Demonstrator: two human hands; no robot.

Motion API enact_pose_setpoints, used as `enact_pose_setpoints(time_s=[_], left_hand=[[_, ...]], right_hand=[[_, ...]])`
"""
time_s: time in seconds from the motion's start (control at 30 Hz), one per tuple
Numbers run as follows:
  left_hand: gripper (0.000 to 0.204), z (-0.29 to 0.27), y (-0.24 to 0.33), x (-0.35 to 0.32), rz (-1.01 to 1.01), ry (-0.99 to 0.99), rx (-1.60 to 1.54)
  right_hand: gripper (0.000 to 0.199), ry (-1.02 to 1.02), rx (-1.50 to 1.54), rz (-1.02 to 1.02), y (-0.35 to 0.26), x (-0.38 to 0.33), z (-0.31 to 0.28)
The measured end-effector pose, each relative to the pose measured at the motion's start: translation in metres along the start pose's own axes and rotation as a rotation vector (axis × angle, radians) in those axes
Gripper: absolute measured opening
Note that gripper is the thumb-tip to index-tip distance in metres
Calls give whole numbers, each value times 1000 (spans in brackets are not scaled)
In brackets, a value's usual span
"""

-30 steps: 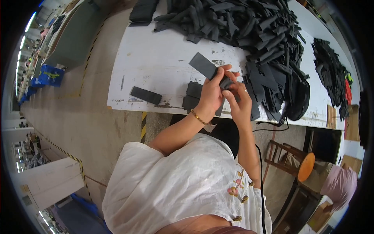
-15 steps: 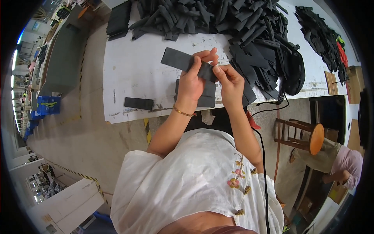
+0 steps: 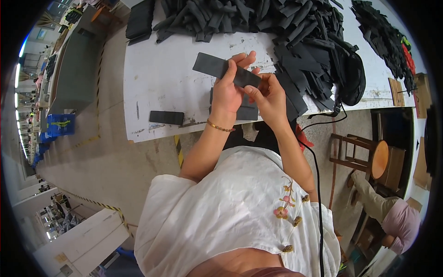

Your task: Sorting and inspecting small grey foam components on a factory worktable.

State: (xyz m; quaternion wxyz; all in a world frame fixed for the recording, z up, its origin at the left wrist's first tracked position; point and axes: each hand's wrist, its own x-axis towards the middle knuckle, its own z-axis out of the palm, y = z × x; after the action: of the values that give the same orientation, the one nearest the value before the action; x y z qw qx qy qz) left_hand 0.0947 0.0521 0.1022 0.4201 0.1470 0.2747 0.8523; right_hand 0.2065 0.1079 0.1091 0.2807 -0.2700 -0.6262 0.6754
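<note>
A dark grey fabric strip (image 3: pixel 208 65) is stretched between both hands above the white table (image 3: pixel 152 87). My left hand (image 3: pixel 227 94) is closed round its middle, thumb on top and fingertips showing past the far edge. At the strip's right end, my right hand (image 3: pixel 272 102) pinches it between thumb and fingers. More flat dark pieces (image 3: pixel 248 112) lie on the table beneath my hands, partly hidden by the left wrist. Left of them, near the front edge, lies a separate dark strip (image 3: pixel 166 117).
A big heap of dark strips (image 3: pixel 207 21) covers the table's far side, beside a neat stack (image 3: pixel 140 21). Flat pieces (image 3: pixel 302 69) and a black bag (image 3: pixel 353 76) lie right. A black cable (image 3: pixel 318 194) hangs near my right arm. A stool (image 3: pixel 380 159) and another person (image 3: pixel 401 221) are at right.
My right thumb and fingers have shifted along the strip's right end, which now lies flatter and shows more. The other person at right has moved lower in the picture.
</note>
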Motion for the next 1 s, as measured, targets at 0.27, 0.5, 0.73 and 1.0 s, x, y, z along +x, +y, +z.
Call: enact_pose_setpoints(time_s=[0.27,0.5,0.73,1.0], left_hand=[[36,-28,16,0,127,-42,-12],[18,-30,30,-10,178,43,-7],[20,-25,30,-11,181,63,84],[25,-16,63,-10,193,316,230]], right_hand=[[25,209,-395,-514,-5,-4,-15],[20,84,-334,-505,-10,-4,-26],[11,81,-50,-337,-6,3,-16],[24,100,-25,-73,-25,19,-1]])
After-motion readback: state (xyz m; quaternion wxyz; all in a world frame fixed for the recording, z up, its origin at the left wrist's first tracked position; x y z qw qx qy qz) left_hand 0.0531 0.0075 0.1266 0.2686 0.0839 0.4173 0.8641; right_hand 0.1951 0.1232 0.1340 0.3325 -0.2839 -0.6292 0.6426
